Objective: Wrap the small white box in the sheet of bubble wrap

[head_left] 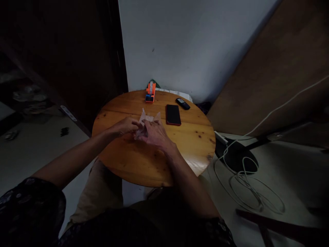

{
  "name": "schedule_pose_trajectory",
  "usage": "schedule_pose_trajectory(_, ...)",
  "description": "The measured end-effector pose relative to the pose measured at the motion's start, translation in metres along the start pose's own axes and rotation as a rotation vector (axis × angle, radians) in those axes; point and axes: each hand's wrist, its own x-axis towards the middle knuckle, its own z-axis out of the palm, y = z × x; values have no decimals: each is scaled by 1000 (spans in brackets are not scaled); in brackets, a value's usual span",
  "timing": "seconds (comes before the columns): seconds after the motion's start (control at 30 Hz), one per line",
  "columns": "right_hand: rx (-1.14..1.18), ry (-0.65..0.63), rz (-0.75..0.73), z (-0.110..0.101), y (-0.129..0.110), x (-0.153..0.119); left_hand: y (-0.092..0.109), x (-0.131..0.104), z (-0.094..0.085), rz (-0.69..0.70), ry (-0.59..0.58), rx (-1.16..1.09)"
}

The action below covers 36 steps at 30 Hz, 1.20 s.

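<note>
Both my hands meet over the middle of a round wooden table [144, 164]. My left hand [125, 126] pinches the near edge of a small crumpled piece of clear plastic [147, 118]. My right hand [155, 133] lies palm down on the same plastic, fingers spread over it. Part of the plastic sticks up beyond my fingers; the rest is hidden under them.
A dark phone in a red case [173, 114] lies just right of my hands. Beyond it rest a small black handset [182, 103] and an orange-and-blue tape dispenser [150, 93] at the far edge. White cables [246, 178] coil on the floor at the right.
</note>
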Motion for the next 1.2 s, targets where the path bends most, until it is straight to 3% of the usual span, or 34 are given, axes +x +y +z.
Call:
schedule_pose_trajectory(0.07,31,-19,16,-3,2,-1,-8,2,6,140,30,191)
schedule_pose_trajectory(0.23,173,-20,15,-8,17,-4,-32,5,23,444,295,609)
schedule_pose_trajectory(0.37,235,21,41,-12,31,-6,-41,2,29,625,327,698)
schedule_pose_trajectory(0.6,83,64,322,-23,30,-28,-49,4,29,710,341,709)
schedule_pose_trajectory(0.83,234,104,636,-1,32,-49,-55,6,37,740,393,652)
schedule_pose_trajectory(0.93,305,133,689,11,38,-47,-55,6,41,738,426,650)
schedule_pose_trajectory(1.1,315,307,747,16,48,-53,-55,7,45,742,432,661)
schedule_pose_trajectory(1.2,371,236,813,16,50,-57,-55,8,45,750,434,661)
